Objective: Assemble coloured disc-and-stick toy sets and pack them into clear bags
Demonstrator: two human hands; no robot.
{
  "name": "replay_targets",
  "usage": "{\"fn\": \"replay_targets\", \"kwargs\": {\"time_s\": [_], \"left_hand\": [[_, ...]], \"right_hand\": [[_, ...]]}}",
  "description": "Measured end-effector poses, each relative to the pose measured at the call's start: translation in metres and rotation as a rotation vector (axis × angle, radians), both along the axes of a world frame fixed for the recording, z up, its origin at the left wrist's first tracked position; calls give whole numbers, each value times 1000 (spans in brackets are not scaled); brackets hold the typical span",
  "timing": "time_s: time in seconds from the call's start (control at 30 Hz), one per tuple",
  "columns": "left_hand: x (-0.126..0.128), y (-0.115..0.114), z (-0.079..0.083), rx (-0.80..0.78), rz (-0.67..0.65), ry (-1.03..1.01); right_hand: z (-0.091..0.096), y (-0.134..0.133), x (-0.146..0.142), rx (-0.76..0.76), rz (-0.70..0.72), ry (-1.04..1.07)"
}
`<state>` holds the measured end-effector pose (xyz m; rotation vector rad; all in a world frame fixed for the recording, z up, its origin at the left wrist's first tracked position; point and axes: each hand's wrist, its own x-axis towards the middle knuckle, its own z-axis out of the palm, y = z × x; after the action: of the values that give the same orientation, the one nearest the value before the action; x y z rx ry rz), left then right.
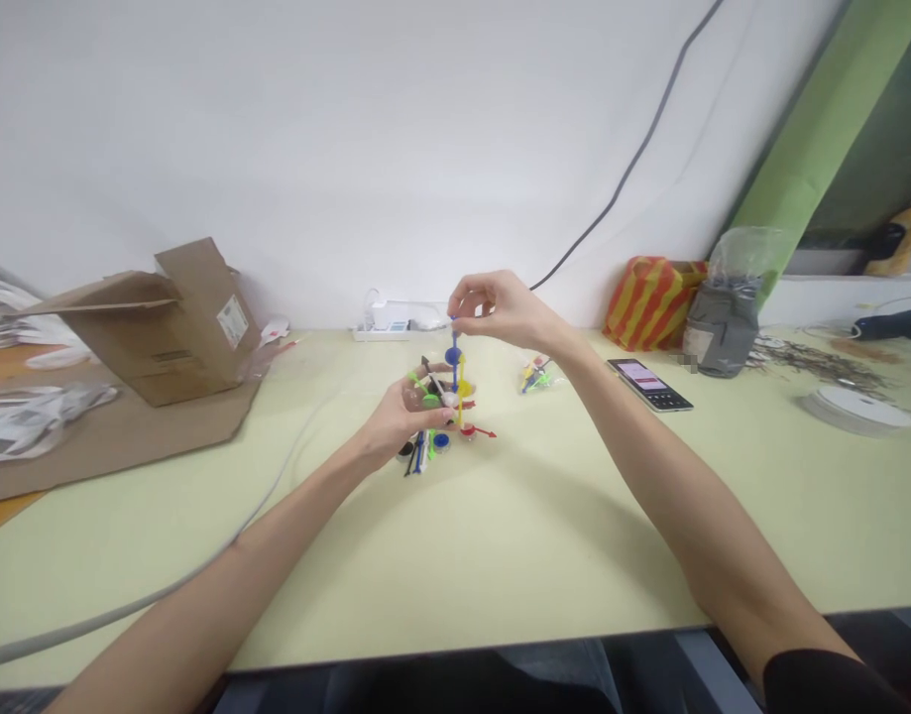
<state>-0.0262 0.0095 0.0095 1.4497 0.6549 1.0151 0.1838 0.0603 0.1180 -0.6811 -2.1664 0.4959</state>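
My right hand point(504, 302) pinches the top end of a blue plastic arrow spinner point(453, 355), which hangs upright with a round disc midway along it. Below and to the left, my left hand point(401, 421) is closed around several similar spinners. Among these are a yellow arrow spinner point(464, 389) and a green one point(430, 401), with black and white pieces beside them. Under and beside that hand lie more spinners on the table, including a red arrow spinner point(470, 430) and a blue disc point(441, 442). Their overlap hides some parts.
A small pile of coloured spinners point(536, 377) lies right of centre, near a phone point(649, 385). An opened cardboard box point(143, 327) stands left. At the back are a power strip point(385, 333), a striped bag point(644, 302) and a grey bag point(723, 322). A cable point(150, 599) crosses the left side.
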Motion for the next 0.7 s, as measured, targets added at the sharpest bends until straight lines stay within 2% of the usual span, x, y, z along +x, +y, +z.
{"fn": "replay_targets", "kwargs": {"time_s": [0.2,0.4,0.57,0.7], "left_hand": [[2,-4,4,-6,-4,-10],[3,-5,3,34,-24,3],[2,-4,1,6,-23,39],[2,-5,1,1,19,55]], "right_hand": [[-1,0,-3,-58,-6,71],[-1,-5,-2,-138,117,-75],[-3,-4,-3,-186,223,-133],[-6,-3,-7,-143,185,-202]]}}
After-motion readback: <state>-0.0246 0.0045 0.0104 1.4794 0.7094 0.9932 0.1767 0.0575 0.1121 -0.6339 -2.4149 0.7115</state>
